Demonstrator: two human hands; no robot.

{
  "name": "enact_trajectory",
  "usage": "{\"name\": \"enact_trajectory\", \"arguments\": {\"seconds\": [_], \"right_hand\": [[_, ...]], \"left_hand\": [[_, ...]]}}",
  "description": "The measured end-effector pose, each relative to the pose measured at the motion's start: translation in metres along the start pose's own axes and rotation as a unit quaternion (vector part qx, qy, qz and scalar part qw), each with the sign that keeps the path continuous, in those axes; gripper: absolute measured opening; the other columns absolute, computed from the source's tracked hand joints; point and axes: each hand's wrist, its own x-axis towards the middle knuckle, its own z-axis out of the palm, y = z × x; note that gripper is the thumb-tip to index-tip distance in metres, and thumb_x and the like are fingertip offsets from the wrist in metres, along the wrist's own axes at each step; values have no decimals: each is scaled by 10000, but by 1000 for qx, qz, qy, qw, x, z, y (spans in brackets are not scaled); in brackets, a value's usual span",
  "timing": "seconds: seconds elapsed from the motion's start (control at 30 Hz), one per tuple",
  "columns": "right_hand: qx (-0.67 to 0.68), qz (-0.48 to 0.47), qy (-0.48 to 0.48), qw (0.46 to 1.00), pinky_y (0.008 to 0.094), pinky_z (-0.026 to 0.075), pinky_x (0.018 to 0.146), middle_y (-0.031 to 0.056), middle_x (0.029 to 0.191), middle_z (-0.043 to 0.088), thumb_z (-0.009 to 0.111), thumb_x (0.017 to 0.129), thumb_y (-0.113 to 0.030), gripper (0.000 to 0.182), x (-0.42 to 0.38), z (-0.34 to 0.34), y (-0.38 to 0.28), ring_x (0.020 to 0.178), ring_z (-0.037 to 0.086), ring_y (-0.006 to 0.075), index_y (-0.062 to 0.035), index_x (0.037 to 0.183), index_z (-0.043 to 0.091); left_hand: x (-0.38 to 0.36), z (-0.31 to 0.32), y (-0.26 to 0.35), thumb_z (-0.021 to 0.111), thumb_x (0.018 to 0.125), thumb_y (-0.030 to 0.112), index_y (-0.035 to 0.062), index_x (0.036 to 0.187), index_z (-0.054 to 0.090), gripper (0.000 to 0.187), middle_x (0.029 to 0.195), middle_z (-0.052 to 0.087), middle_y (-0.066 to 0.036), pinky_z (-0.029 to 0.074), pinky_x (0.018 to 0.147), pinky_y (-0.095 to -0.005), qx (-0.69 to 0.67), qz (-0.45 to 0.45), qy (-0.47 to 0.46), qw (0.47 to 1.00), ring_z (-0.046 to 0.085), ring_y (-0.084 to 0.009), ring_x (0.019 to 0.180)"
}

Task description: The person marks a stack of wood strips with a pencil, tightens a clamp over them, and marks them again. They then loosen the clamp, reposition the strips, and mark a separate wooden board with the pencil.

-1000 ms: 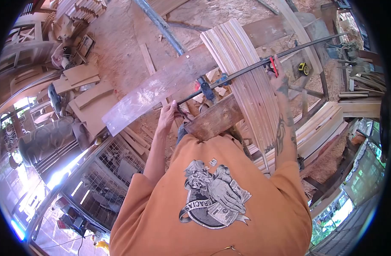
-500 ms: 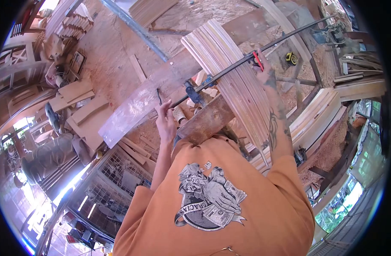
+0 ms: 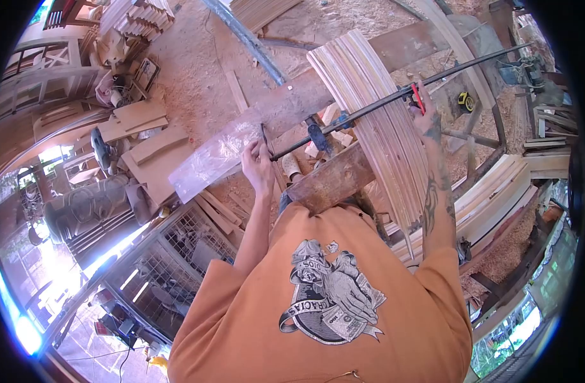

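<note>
A long metal bar clamp (image 3: 451, 71) lies across a bundle of curved wooden strips (image 3: 385, 131), with its blue jaw (image 3: 317, 135) on the bundle's left side. My left hand (image 3: 258, 163) is closed around the thin dark handle (image 3: 264, 133) at the clamp's left end. On the right side of the bundle, my right hand (image 3: 424, 110) is closed on a red marker (image 3: 419, 99), close beside the bar. The bundle rests across two boards, a long dusty one (image 3: 260, 118) and a shorter brown one (image 3: 336, 177).
A yellow tape measure (image 3: 465, 101) lies right of my right hand. Curved wood pieces (image 3: 496, 191) are stacked at the right. A blue-grey metal beam (image 3: 244, 38) extends toward the top. Flat wood panels (image 3: 158, 163) and a power tool (image 3: 102, 150) are at the left.
The whole view has shifted, so the bundle, clamp and both hands appear further right. Both hands keep about the same places relative to the clamp.
</note>
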Motion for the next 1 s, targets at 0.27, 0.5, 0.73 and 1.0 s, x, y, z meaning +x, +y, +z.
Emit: {"name": "enact_trajectory", "arguments": {"seconds": [0.27, 0.5, 0.73, 1.0], "right_hand": [[-13, 18, -1, 1000, 394, 573, 968, 166, 1351, 745, 667, 906, 87, 874, -1, -3, -11, 1160, 754, 312, -266, 1677, 455], [1, 15, 3, 1000, 368, 574, 949, 141, 1280, 757, 664, 910, 92, 866, -1, -1, -9, 1079, 754, 265, -251, 1678, 458], [-4, 60, -5, 998, 361, 572, 931, 139, 1243, 764, 649, 914, 108, 875, -2, -2, -14, 1050, 750, 245, -267, 1681, 456], [20, 14, 17, 1000, 356, 564, 965, 151, 1349, 742, 656, 910, 112, 885, -1, 2, -9, 1148, 744, 250, -278, 1680, 458]], "left_hand": [[16, 8, -31, 765, 1002, 126, -42, 1178, 797, 246, 935, 787, -83, 589, 723, -289, -79, -122, -116, 982, 716, -124, 805], [3, -7, -6, 731, 1036, 190, -16, 1164, 757, 244, 997, 779, -89, 622, 732, -304, -122, -253, -140, 950, 756, -164, 838], [18, -15, -6, 686, 1076, 248, 15, 1171, 716, 254, 1021, 779, -114, 634, 721, -314, -117, -328, -215, 912, 795, -205, 843], [13, -28, -21, 684, 1097, 322, 14, 1335, 703, 390, 1102, 789, -122, 644, 855, -353, -172, -227, -271, 920, 779, -186, 1016]]}}
